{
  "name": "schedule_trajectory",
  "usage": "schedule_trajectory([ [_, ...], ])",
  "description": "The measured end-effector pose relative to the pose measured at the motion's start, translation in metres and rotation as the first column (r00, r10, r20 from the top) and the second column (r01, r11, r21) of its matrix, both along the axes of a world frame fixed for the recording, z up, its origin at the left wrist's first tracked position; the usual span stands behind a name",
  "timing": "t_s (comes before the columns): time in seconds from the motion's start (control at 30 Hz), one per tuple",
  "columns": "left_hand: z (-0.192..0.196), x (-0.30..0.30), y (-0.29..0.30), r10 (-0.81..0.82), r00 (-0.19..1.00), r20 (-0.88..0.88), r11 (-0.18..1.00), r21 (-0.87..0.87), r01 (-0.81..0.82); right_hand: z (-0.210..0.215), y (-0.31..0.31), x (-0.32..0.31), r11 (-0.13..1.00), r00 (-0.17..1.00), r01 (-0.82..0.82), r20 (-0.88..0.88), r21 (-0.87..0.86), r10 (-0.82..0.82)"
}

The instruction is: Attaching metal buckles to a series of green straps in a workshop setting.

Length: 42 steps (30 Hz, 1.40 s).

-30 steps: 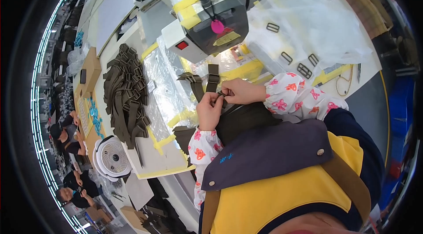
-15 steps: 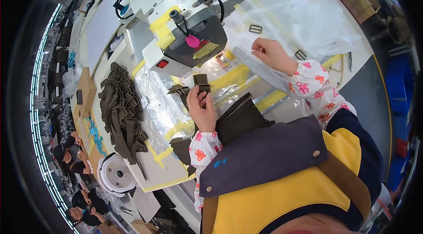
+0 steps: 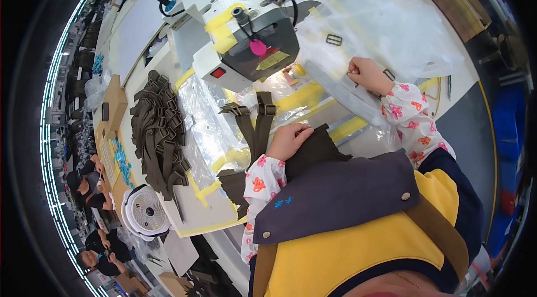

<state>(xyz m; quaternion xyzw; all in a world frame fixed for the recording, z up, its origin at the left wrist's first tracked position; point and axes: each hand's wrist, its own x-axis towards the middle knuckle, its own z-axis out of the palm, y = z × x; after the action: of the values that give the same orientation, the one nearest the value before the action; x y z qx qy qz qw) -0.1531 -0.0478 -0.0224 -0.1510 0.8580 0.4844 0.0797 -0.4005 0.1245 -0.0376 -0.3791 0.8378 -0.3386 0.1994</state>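
Strap-heaped [image 3: 159, 129] white worktable [image 3: 193, 216], sewing machine [image 3: 246, 28]

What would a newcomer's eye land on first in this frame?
Probably the grey and white sewing machine at top centre, marked with yellow tape and a bright pink tag. Just below it, the left hand rests on an olive webbing strap with buckles, while the right hand reaches into clear plastic bags holding metal buckles. To the left lies a big heap of finished olive straps, above a small white fan.
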Motion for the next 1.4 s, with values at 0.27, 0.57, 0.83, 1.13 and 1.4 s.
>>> schedule_trajectory([
  [0.27, -0.052, -0.003, -0.028, -0.203, 0.965, -0.163, 0.978, -0.070, 0.194, 0.000, -0.001, 0.013, 0.997, 0.970, -0.035, -0.243, -0.070, 0.017],
  [0.57, 0.003, -0.009, -0.003, 0.281, 0.931, -0.234, 0.882, -0.320, -0.347, 0.027, -0.046, 0.059, 0.937, 0.795, -0.054, 0.553, -0.346, 0.250],
  [0.83, 0.019, 0.014, -0.005, 0.349, 0.796, -0.494, 0.920, 0.019, -0.392, 0.013, -0.079, 0.112, 0.899, 0.498, 0.008, 0.781, -0.438, 0.377],
  [1.13, 0.030, 0.016, 0.001, 0.581, 0.745, -0.328, 0.813, 0.277, -0.512, 0.022, -0.084, 0.118, 0.926, 0.516, -0.147, 0.772, -0.346, 0.371],
  [1.4, 0.038, 0.027, -0.003, 0.219, 0.625, -0.749, 0.863, -0.150, -0.482, 0.020, -0.092, 0.122, 0.905, 0.697, -0.291, 0.580, -0.310, 0.423],
])
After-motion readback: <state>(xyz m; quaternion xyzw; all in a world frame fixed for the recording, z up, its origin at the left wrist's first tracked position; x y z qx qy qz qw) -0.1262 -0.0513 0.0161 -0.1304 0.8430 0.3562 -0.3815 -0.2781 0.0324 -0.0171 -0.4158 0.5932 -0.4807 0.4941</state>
